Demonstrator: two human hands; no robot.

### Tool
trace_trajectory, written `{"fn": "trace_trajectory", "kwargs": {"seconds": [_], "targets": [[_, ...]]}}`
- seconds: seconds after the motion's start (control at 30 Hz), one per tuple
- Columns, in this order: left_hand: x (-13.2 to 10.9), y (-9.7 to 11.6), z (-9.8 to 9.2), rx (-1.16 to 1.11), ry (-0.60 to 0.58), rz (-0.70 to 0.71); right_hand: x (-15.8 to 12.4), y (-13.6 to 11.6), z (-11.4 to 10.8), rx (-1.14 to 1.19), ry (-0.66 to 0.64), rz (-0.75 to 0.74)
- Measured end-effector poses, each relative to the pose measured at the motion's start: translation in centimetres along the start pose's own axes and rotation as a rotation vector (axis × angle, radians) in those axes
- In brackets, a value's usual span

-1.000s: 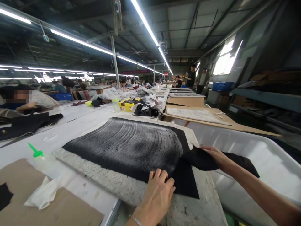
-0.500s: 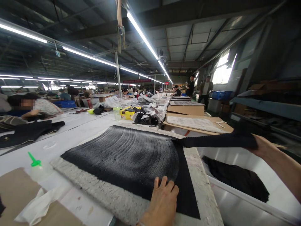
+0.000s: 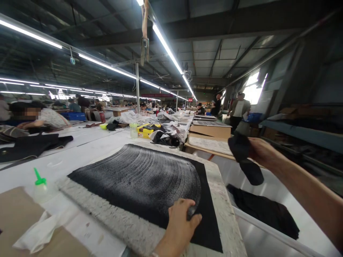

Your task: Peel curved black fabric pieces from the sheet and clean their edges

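Observation:
A stack of black strips with a greyish, curved line pattern (image 3: 144, 178) lies fanned out on a pale, stained board (image 3: 118, 217). Over its near right edge is my left hand (image 3: 182, 221), thumb and fingers apart, holding nothing. My right hand (image 3: 258, 151) is raised at the right above a white bin (image 3: 273, 225). It grips a black strip (image 3: 239, 146), whose loose end curls and hangs over the bin. More black pieces (image 3: 265, 208) lie inside the bin.
A bottle with a green nozzle (image 3: 40, 182) and a white cloth (image 3: 40, 232) are at the left. Beyond the board are a yellow box (image 3: 144, 131) and plastic wrapping. Cardboard boxes (image 3: 210, 130) stand behind the bin. A co-worker (image 3: 29, 114) sits at the left; others stand farther back.
The black strip has come off the stack's far right corner and now hangs curled from my right hand, which moved left. My left hand has spread its fingers.

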State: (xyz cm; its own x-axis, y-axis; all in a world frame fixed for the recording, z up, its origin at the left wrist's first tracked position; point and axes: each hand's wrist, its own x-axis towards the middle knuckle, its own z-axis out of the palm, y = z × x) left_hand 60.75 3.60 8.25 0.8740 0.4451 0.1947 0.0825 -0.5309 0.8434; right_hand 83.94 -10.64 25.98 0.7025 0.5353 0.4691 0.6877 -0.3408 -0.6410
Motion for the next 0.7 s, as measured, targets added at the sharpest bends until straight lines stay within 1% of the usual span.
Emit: {"fn": "trace_trajectory", "kwargs": {"seconds": [0.07, 0.13, 0.17, 0.23, 0.3, 0.33, 0.4, 0.47, 0.53, 0.6, 0.7], "targets": [[-0.2, 2.0, -2.3, -0.163, 0.021, -0.020, -1.1, -2.4, 2.0, 0.169, -0.175, 0.071], [-0.9, 4.4, -4.9, -0.401, 0.052, -0.077, -3.4, -5.2, 5.4, 0.310, -0.317, 0.111], [-1.5, 5.5, -6.2, -0.463, 0.077, -0.124, -4.8, -6.6, 7.3, 0.365, -0.360, 0.120], [-3.1, 6.9, -8.5, -0.467, 0.158, -0.192, -8.0, -9.4, 11.3, 0.451, -0.416, 0.120], [-5.1, 7.0, -10.5, -0.404, 0.261, -0.202, -10.8, -11.9, 14.8, 0.516, -0.429, 0.110], [-6.2, 6.6, -11.4, -0.364, 0.310, -0.196, -12.1, -13.2, 16.4, 0.546, -0.442, 0.109], [-8.3, 4.9, -13.3, -0.280, 0.376, -0.192, -14.2, -15.6, 19.1, 0.610, -0.487, 0.118], [-10.8, 2.7, -15.6, -0.209, 0.418, -0.226, -16.1, -18.0, 21.6, 0.672, -0.570, 0.123], [-13.9, 0.4, -18.1, -0.188, 0.475, -0.261, -18.0, -20.6, 24.2, 0.720, -0.674, 0.101], [-17.7, -1.6, -20.7, -0.215, 0.569, -0.317, -20.3, -23.4, 26.7, 0.745, -0.775, 0.039], [-24.7, -3.8, -23.9, -0.367, 0.696, -0.441, -24.9, -27.2, 30.1, 0.750, -0.896, -0.114]]}}
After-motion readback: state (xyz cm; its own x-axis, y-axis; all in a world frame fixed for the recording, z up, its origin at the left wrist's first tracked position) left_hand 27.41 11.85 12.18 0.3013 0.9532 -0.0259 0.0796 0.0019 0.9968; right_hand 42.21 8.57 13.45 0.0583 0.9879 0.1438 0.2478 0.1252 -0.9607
